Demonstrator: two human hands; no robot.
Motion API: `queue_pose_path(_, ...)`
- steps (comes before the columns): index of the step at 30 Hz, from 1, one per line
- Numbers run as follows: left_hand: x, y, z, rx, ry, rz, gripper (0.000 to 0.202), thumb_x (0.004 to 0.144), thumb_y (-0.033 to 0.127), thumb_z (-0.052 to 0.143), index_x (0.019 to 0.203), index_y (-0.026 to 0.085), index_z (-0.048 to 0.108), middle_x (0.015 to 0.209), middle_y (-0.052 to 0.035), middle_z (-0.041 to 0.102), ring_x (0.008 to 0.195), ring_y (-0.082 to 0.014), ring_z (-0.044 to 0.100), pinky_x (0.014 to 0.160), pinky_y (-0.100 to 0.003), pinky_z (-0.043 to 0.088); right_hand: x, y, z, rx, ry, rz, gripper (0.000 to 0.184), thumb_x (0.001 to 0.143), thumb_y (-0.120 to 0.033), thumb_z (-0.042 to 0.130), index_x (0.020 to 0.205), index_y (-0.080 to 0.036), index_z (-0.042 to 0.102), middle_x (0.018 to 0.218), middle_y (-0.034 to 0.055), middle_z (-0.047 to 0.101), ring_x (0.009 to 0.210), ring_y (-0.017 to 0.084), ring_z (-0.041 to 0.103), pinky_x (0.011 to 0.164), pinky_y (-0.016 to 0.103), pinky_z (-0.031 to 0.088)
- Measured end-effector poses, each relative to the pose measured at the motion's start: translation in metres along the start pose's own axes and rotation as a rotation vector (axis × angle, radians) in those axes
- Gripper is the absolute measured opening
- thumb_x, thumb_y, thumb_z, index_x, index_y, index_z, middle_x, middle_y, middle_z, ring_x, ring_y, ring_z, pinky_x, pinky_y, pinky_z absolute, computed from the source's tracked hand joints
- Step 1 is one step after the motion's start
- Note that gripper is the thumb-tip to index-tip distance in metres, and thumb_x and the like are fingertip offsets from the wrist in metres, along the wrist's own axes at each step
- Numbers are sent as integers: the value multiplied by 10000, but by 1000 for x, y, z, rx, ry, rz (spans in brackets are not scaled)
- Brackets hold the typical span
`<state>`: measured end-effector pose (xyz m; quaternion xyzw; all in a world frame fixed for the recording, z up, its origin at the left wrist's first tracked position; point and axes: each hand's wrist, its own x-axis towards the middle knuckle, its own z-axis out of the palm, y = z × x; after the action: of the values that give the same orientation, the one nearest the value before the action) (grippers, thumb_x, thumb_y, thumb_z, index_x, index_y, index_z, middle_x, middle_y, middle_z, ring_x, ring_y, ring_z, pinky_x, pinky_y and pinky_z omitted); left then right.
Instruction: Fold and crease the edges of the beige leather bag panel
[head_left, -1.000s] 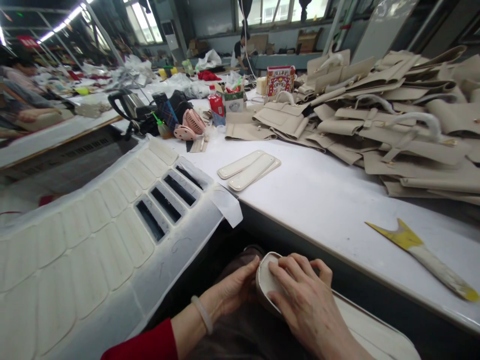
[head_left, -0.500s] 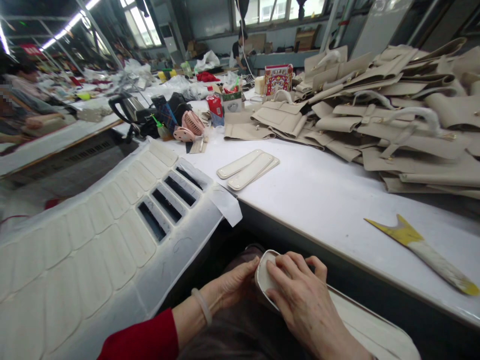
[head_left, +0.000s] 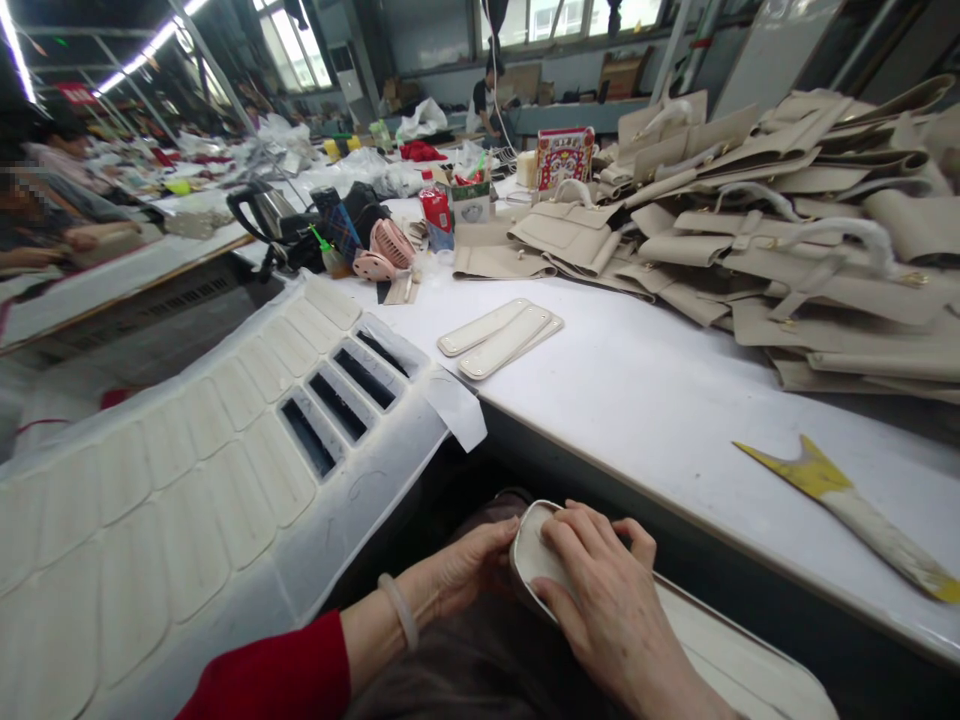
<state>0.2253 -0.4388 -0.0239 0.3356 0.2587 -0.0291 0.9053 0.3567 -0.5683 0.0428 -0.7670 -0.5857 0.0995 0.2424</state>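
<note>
A long cream panel with rounded ends and a raised rim, which looks like a bag base (head_left: 739,655), lies across my lap below the table edge. My left hand (head_left: 480,562) pinches its far rounded end, thumb at the rim and fingers underneath, partly hidden. Over the same end bends my right hand (head_left: 600,570), its fingertips pressed on the inner surface near the rim. The right forearm and hand cover the panel's middle. Beyond the table edge lie finished-looking oblong pieces (head_left: 499,338) with small metal studs, stacked askew.
To the left, a translucent sheet (head_left: 330,545) carries rows of cream panels (head_left: 199,550) and several dark slots. A yellow-tipped scraper-like tool (head_left: 847,500) rests on the white table (head_left: 637,400). Beige bag pieces (head_left: 825,250) are heaped at right. A kettle (head_left: 266,215) and pink fan (head_left: 386,248) stand behind.
Both hands keep nearly the same hold on the panel's end. The right fingers have shifted very slightly. The whole view has moved a little, so the background sits slightly further right.
</note>
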Motion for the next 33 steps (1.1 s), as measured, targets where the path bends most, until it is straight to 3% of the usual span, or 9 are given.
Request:
queue_pose_path(6, -2, 10, 7, 35, 28, -39, 469, 872, 475, 579, 1207, 151, 635, 1110, -109, 653, 1012, -244, 587, 869, -346, 459, 0, -4, 2, -29, 10, -5, 308, 824, -166, 596, 1106, -276, 538, 1164, 23, 640, 1171, 282, 541, 949, 485, 221)
queue_pose_path(9, -5, 18, 12, 104, 72, 6, 440, 843, 458, 629, 1160, 153, 659, 1096, -101, 658, 962, -234, 600, 798, -310, 465, -2, -3, 3, -26, 46, -10, 290, 837, -182, 583, 1112, -263, 536, 1164, 39, 650, 1180, 287, 535, 950, 484, 222)
queue_pose_path(16, -9, 33, 27, 325, 72, 208, 414, 859, 364, 632, 1204, 135, 649, 1100, -80, 672, 1038, -248, 581, 918, -330, 405, -3, -1, 4, -19, 115, -22, 264, 821, -181, 590, 1070, -261, 557, 1133, 26, 678, 1194, 301, 539, 931, 475, 225)
queue_pose_path(24, 1, 39, 27, 631, 85, 275, 396, 898, 392, 576, 1217, 166, 646, 1193, -65, 661, 1140, -281, 558, 992, -363, 411, -5, 0, 7, 112, 148, 93, 303, 810, -229, 692, 1085, -287, 578, 1176, 8, 669, 1257, 289, 484, 1006, 487, 183)
queue_pose_path(29, 6, 32, 25, 673, 114, 288, 506, 896, 407, 582, 1363, 225, 507, 1433, -50, 495, 1343, -253, 412, 1147, -373, 291, -10, -11, -8, 255, 67, 190, 237, 834, -192, 657, 1057, -253, 605, 1221, 32, 637, 1322, 256, 418, 1060, 494, 207)
queue_pose_path(31, 7, 33, 23, 731, 92, 293, 560, 906, 406, 564, 1425, 258, 413, 1503, -41, 400, 1383, -242, 355, 1161, -387, 273, -15, -15, -18, 353, 133, 245, 196, 871, -182, 605, 1050, -260, 622, 1215, 22, 643, 1342, 233, 405, 1076, 488, 231)
queue_pose_path(33, 6, 39, 21, 879, 82, 331, 591, 914, 403, 544, 1459, 288, 343, 1539, -36, 334, 1408, -243, 309, 1173, -424, 242, -27, -16, -32, 430, 279, 297, 229, 908, -174, 543, 1092, -282, 628, 1236, 14, 640, 1350, 208, 403, 1094, 474, 246)
